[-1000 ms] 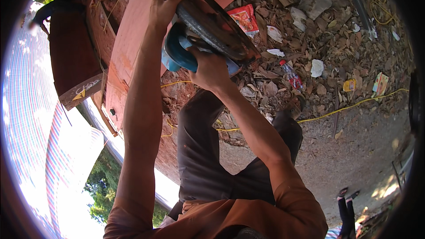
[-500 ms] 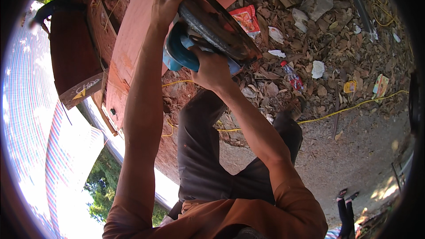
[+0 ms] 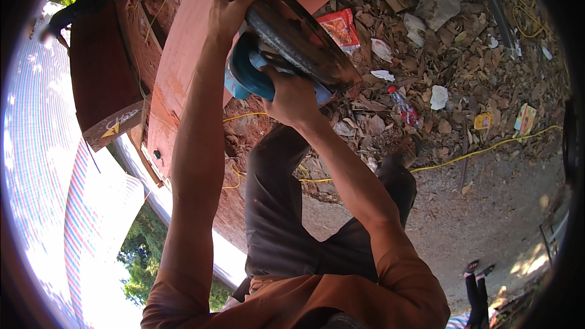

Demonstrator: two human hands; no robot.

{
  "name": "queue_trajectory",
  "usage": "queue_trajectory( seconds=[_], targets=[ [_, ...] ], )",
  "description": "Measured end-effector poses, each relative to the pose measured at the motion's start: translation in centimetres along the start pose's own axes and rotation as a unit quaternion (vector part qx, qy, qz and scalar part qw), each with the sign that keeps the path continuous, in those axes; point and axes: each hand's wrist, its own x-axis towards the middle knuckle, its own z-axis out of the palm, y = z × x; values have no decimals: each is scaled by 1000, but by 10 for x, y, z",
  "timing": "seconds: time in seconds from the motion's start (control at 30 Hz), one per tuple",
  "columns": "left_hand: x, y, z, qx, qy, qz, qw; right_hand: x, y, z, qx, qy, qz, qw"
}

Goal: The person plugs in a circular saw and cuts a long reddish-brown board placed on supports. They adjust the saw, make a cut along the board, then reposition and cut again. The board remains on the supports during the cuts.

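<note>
Both hands [image 3: 292, 94] unmoved, saw [image 3: 292, 42] unshifted

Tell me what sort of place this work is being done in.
Likely an outdoor woodworking yard. Both hands, left hand and right hand, grip a blue power saw on a long reddish plank. The dirt ground is strewn with dry leaves and litter, beside a striped tarpaulin.

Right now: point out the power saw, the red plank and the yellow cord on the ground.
power saw [image 3: 304, 36], head view, on the dark metal blade guard.
red plank [image 3: 183, 67], head view, on its broad bare face left of the saw.
yellow cord [image 3: 487, 148], head view, on the stretch crossing the dirt at right.
</note>
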Motion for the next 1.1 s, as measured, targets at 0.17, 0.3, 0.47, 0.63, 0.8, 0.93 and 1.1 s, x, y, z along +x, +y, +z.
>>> queue_trajectory(
  seconds=[0.17,0.3,0.47,0.63,0.8,0.93,1.1],
  targets=[
    [2,-1,-1,1,-6,9,1000,1,0,1,4,-3,3,1000],
    [4,-2,-2,-2,-5,11,1000,3,0,1,1,-4,2,1000],
    [5,-2,-2,5,-1,11,1000,4,-1,3,-10,-2,4,1000],
    [6,1,-3,-1,0,0,1000,5,-1,4,-8,-6,9,1000],
    [9,0,-4,7,1,-4,1000,7,-1,6,-8,11,-3,1000],
    [11,-2,-5,7,-1,2,1000,8,0,7,-8,2,0,1000],
    [13,-2,-5,4,-5,-6,1000,10,0,8,-8,-7,6,1000]
  ],
)
